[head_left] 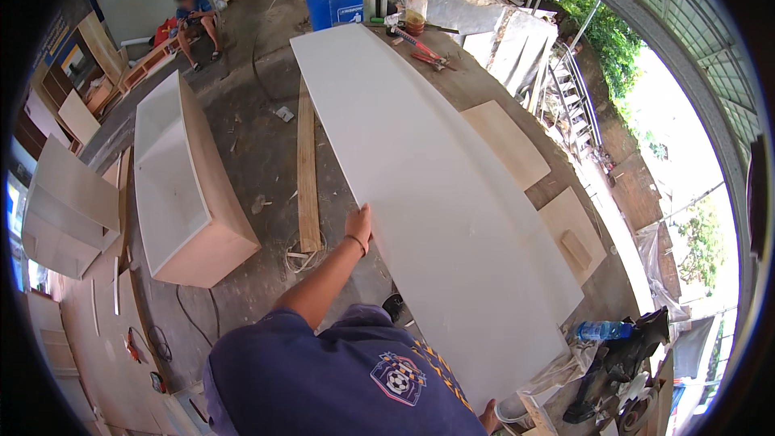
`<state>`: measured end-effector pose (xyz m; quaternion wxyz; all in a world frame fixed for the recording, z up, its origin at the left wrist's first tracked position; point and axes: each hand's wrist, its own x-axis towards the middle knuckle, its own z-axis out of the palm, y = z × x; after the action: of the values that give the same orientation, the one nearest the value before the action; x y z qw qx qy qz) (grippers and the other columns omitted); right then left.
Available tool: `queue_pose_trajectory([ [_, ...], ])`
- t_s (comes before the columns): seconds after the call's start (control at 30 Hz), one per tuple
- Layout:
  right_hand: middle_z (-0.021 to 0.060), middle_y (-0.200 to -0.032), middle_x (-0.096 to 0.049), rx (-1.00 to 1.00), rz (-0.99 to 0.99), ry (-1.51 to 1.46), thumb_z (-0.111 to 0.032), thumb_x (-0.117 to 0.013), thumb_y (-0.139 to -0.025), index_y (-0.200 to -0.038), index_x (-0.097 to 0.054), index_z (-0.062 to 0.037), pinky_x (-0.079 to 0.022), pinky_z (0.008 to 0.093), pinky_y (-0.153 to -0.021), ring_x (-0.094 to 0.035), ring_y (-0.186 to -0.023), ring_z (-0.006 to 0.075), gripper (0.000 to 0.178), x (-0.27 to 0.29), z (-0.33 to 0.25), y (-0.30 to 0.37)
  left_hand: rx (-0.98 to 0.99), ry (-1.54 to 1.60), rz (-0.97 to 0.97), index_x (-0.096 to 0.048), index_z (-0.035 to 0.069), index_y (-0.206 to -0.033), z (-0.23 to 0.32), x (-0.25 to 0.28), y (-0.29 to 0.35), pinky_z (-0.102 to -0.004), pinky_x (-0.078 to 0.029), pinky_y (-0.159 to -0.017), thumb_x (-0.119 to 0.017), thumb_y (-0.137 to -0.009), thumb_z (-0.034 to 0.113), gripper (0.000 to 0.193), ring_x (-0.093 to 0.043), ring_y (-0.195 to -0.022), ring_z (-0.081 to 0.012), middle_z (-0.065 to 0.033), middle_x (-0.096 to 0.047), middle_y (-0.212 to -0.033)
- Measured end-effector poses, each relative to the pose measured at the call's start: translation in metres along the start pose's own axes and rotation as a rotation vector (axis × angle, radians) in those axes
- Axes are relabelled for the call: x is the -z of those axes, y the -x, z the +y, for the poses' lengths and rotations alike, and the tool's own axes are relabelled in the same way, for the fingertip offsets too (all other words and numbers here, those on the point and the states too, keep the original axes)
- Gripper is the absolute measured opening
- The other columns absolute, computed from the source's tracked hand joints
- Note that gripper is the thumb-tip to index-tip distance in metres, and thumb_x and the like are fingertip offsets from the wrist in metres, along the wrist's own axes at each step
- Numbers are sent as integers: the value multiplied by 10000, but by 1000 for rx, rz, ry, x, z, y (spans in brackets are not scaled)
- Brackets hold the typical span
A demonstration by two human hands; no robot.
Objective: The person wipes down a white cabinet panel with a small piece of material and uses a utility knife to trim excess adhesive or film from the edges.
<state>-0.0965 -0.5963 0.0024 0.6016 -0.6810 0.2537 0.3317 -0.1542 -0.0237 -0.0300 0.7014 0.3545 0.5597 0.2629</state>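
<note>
A long white board (436, 186) stretches from the far middle toward my body at the lower right. My left hand (361, 226), with a dark band at the wrist, is closed around the board's left edge about midway along. At the near end, my right hand (489, 417) grips the board's edge beside my shirt; only part of that hand shows, and the rest is hidden by my body. The fingers under the board are out of sight in both cases.
An open white-lined cabinet box (182, 186) lies left, beside a wooden plank (307, 169). Light panels (508, 143) lie right of the board. Red-handled tools (428, 55) and a blue bin (335, 0) are beyond it. A water bottle (604, 330) lies lower right. Another person (196, 20) sits far left.
</note>
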Motion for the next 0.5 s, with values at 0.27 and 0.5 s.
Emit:
queue_pose_trajectory([
  [0.27,157,-1142,-599,340,19,-218,-383,-492,-925,-1232,-487,65,-531,356,-752,-629,-928,266,543,11,-2,-52,19,79,14,-536,29,-1095,-27,1,-10,-385,-471,-550,-366,-932,518,543,-607,-777,-243,-122,-592,-964],
  [0.5,190,-985,-639,371,433,99,-401,-555,-871,-1088,-589,97,-518,410,-734,-623,-825,290,544,2,-13,-46,138,132,75,-448,-13,-1292,-21,-32,13,-441,-467,-890,-327,-932,549,678,-570,-1091,-334,-188,-542,-1252],
])
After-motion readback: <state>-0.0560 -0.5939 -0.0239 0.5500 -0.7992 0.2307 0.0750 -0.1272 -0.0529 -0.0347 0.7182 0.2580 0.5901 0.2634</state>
